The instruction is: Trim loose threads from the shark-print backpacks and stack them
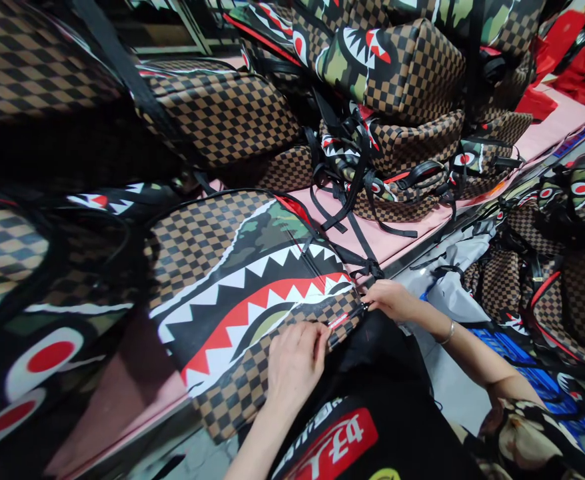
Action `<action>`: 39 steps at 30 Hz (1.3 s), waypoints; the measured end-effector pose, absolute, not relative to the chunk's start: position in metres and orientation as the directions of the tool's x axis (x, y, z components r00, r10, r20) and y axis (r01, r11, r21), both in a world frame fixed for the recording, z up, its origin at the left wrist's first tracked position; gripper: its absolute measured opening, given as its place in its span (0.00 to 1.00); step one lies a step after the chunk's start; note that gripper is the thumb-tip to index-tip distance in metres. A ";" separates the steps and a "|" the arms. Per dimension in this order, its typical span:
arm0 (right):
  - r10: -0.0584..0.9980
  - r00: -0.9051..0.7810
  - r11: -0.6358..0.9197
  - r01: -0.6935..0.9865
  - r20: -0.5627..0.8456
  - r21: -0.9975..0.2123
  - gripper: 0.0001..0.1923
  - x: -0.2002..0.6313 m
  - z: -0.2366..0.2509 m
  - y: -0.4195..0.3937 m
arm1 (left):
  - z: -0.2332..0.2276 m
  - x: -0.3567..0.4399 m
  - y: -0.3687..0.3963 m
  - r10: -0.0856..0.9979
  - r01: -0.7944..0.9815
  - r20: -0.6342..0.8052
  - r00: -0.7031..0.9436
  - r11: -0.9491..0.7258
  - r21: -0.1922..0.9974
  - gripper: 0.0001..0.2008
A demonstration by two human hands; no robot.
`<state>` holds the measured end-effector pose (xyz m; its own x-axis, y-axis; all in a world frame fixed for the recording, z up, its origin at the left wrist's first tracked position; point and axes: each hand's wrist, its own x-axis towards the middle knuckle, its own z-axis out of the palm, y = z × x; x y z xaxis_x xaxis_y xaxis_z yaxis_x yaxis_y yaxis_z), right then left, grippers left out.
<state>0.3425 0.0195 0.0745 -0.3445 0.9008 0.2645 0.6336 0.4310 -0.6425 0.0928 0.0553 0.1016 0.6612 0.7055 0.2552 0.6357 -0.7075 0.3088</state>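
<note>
Left hand (295, 360) pins my brown checkered shark-mouth backpack (242, 293) at lower centre; right hand (390, 298) pinches its zipper pull (350, 316); next, I judge, a steady pull.

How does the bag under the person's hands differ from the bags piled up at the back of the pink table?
The bag under the hands lies flat near the table edge, its shark-mouth face up; the piled bags sit heaped on one another. The left hand rests on the near bag and the right hand pinches its edge; nobody touches the pile. Loose black straps tangle around the pile. Both share brown checks, camouflage and shark teeth.
</note>
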 end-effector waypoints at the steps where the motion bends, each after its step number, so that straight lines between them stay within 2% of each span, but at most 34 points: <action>1: 0.898 -0.347 0.437 0.633 0.271 -0.639 0.09 0.343 0.073 0.020 | 0.101 0.093 0.055 0.705 0.633 0.257 0.661 -0.708 0.314 0.11; 12: 0.889 -0.349 0.453 0.566 0.298 -0.689 0.08 0.342 0.064 0.020 | 0.094 0.092 0.053 0.740 0.621 0.232 0.632 -0.662 0.419 0.08; 21: 0.926 -0.278 0.372 0.545 0.257 -0.752 0.07 0.342 0.059 0.015 | 0.093 0.091 0.054 0.748 0.617 0.220 0.626 -0.648 0.446 0.09; 28: 0.936 -0.269 0.346 0.566 0.229 -0.749 0.06 0.346 0.063 0.014 | 0.094 0.092 0.055 0.756 0.618 0.221 0.617 -0.638 0.460 0.09; 35: 0.890 -0.350 0.448 0.556 0.291 -0.700 0.07 0.338 0.070 0.026 | 0.095 0.091 0.059 0.724 0.595 0.268 0.636 -0.681 0.427 0.08; 39: 0.916 -0.362 0.380 0.647 0.172 -0.661 0.08 0.336 0.081 0.027 | 0.094 0.090 0.067 0.663 0.531 0.370 0.651 -0.746 0.401 0.07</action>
<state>0.3362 0.0272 0.0808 -0.3625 0.9159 0.1723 0.6472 0.3804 -0.6606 0.0898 0.0668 0.0944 0.6513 0.6627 0.3696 0.5313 -0.7461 0.4014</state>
